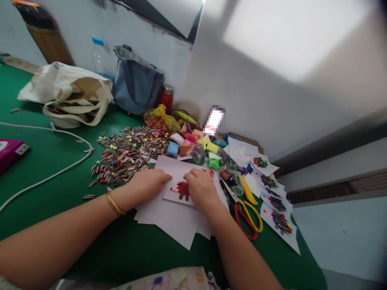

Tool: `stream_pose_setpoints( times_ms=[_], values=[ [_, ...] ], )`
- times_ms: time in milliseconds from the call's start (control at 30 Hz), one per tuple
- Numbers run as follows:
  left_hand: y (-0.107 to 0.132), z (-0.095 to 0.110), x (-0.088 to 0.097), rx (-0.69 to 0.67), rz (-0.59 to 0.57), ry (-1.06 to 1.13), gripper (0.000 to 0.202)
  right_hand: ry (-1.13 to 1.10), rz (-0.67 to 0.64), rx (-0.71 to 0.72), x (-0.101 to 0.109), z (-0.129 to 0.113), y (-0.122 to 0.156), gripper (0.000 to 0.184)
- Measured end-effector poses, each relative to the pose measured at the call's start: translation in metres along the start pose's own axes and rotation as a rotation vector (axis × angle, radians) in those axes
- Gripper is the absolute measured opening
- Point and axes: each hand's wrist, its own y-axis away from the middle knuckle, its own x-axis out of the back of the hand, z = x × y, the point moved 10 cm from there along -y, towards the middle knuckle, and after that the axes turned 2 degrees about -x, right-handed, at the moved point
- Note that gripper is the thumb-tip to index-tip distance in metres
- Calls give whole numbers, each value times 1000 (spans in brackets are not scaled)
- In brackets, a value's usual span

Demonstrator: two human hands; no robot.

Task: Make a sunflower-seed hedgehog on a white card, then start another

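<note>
A small white paper card (169, 196) lies on a stack of white paper sheets (178, 229). On the card is a clay hedgehog (182, 190) with a dark red body, pink face and brown legs; my right hand hides its right part. My left hand (152, 183) is closed, its fingertips pressed together at the card's left edge. Over the card's right side, my right hand (201, 189) has its fingers bent down and drawn together. What these fingers pinch or press is hidden.
Sunflower seeds with coloured beads (121, 161) spread to the left. Clay packets (186, 149) lie behind the card. Red-and-yellow scissors (246, 217) and a yellow cutter (248, 189) lie to the right, near finished hedgehog cards (279, 221). A phone (214, 120) leans on the wall.
</note>
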Motion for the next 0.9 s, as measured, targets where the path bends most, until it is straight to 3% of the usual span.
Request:
stream_pose_setpoints(
  times_ms=[133,233,433,567,733,900],
  values=[
    [0,-1,0,11,7,21,41,-103,90,-70,6,17,3,24],
    [0,-6,6,37,81,89,42,-156,161,-80,12,20,5,24],
    [0,-19,20,141,220,624,39,-215,224,-84,17,18,9,24],
    [4,-21,5,312,168,1119,38,-190,159,-125,7,24,8,30],
    [8,-4,-20,440,45,1842,37,-121,42,-170,-12,34,10,49],
    [13,12,-29,518,-102,2162,36,-125,50,-140,-10,35,12,53]
  ],
)
